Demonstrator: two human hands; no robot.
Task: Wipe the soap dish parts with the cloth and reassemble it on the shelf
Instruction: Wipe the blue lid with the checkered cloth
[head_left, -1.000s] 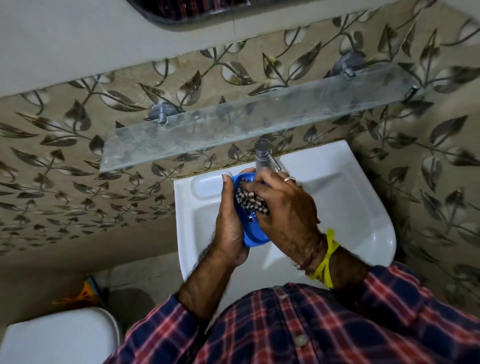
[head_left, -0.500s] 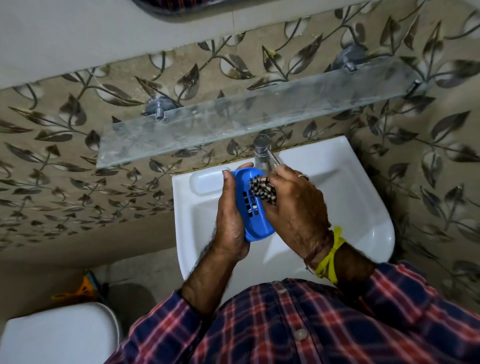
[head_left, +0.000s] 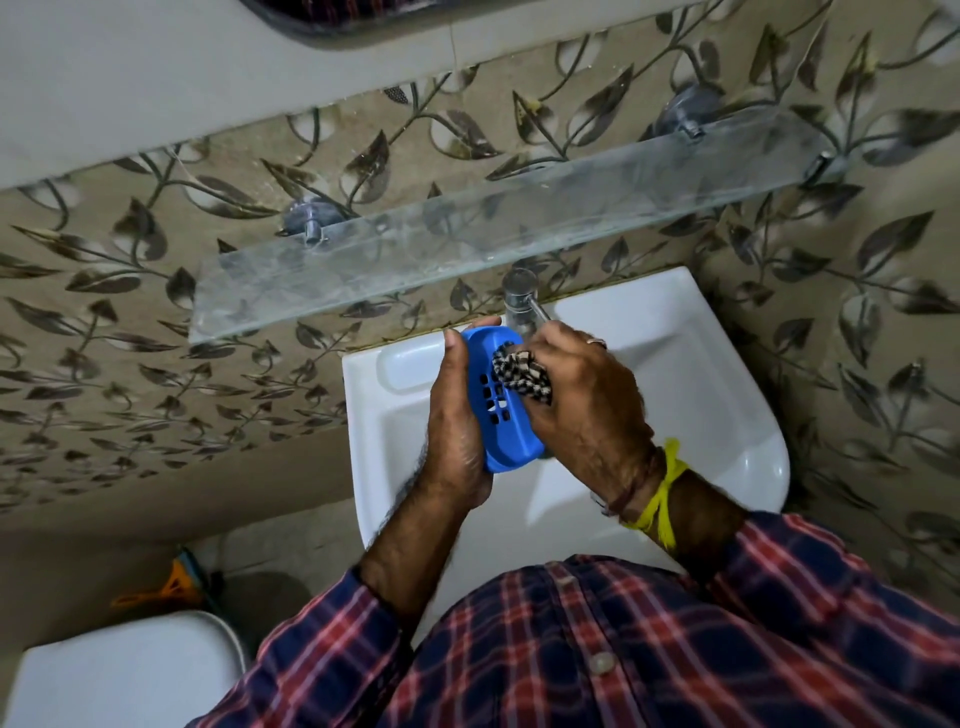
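Both hands busy: left hand (head_left: 457, 415) grips blue tray (head_left: 506, 415); right hand (head_left: 587, 400) clutches cloth (head_left: 522, 376).

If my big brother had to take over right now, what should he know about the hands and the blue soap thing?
Left hand: holds the blue slotted soap dish part on edge over the white sink.
Right hand: presses the checked cloth into the part's inside.
Glass shelf: nothing on it.
Done: wiping of this part is under way.
Left: finish wiping, clean any other part (none in view), put the dish together on the shelf.
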